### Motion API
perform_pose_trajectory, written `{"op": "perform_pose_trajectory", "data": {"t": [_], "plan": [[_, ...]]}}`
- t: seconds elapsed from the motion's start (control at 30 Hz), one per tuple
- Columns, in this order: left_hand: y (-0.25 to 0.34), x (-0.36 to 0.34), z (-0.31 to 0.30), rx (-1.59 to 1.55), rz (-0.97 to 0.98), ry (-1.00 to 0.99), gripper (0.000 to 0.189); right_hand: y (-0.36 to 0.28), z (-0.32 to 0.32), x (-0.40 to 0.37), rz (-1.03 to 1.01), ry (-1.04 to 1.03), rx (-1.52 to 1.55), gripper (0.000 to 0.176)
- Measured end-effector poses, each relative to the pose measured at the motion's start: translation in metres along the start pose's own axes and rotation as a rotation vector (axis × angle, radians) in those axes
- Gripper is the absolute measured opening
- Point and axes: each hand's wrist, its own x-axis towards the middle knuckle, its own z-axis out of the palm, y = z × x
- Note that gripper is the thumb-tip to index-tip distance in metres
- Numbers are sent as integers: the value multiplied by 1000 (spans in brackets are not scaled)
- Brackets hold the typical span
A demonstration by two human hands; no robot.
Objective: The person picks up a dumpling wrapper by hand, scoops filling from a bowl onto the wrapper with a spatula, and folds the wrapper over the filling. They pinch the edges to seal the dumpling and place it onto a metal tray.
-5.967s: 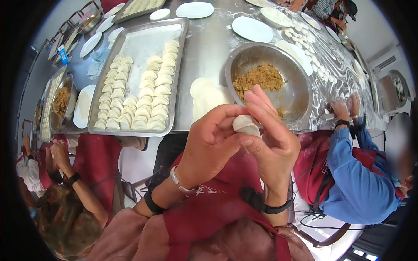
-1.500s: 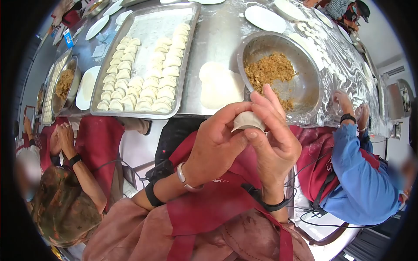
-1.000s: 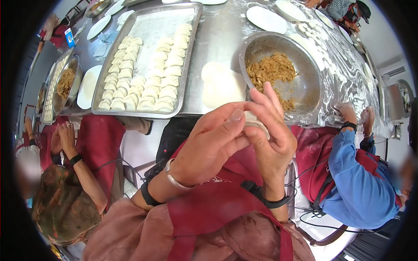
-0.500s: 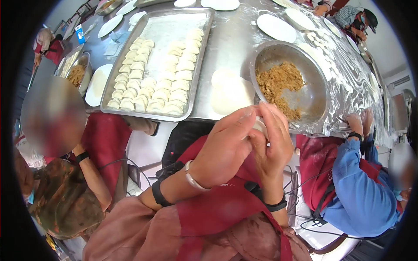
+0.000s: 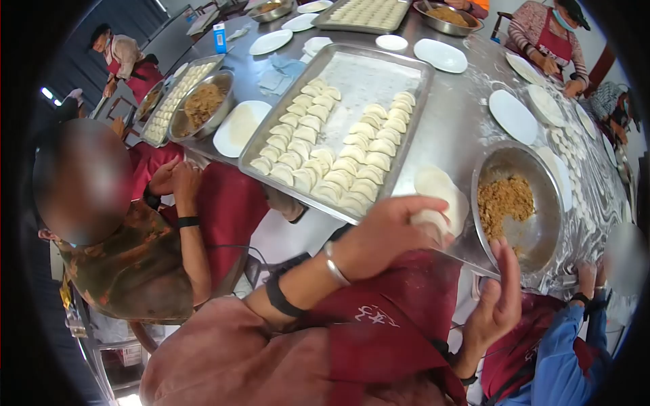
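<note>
My left hand (image 5: 389, 237) is closed on a pale dumpling (image 5: 432, 222), partly covered by the fingers, just above the table's near edge. To its right my right hand (image 5: 495, 304) is apart from the dumpling, empty, with fingers stretched up. Close behind my left hand lie round dough wrappers (image 5: 437, 181). A steel bowl (image 5: 550, 227) with brown minced filling (image 5: 504, 206) stands beyond my right hand. On the left a metal tray (image 5: 369, 71) carries rows of folded dumplings (image 5: 305, 145), with bare floured metal at its far end.
White plates (image 5: 512, 115) and small dough pieces (image 5: 575, 159) lie on the floured steel table (image 5: 453, 101). Another filling bowl (image 5: 227, 88) and a dumpling tray (image 5: 162, 132) stand at left. Co-workers sit close on both sides: a camouflage sleeve (image 5: 135, 284) and a blue sleeve (image 5: 552, 355).
My hands were together around the dough; now they have parted. The dumpling stays in my left hand, while my right hand has opened and moved away to the right. The view has swung left.
</note>
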Motion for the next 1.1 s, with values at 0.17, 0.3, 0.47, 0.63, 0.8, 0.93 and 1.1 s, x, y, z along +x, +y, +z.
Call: {"op": "perform_pose_trajectory", "data": {"t": [0.17, 0.3, 0.47, 0.63, 0.8, 0.93, 1.1], "plan": [[41, 14, -82, 368, 126, 273, 37, 8, -17, -18, 56, -14, 28, 46], [46, 49, -165, 694, 220, 465, 35, 12, -19, -23, 95, -87, -35, 41], [38, 72, -211, 1120, 82, 486, 35, 14, -25, -29, 150, -98, -64, 35], [30, 82, -228, 1353, 8, 410, 34, 16, -28, -33, 172, -104, -95, 32], [27, 85, -236, 1286, -37, 356, 33, 9, -27, -31, 176, -123, -130, 26], [24, 84, -237, 1446, 65, 307, 30, 8, -29, -33, 283, -143, -85, 27], [25, 83, -238, 1553, 108, 275, 31, 10, -30, -34, 265, -159, -105, 27]]}}
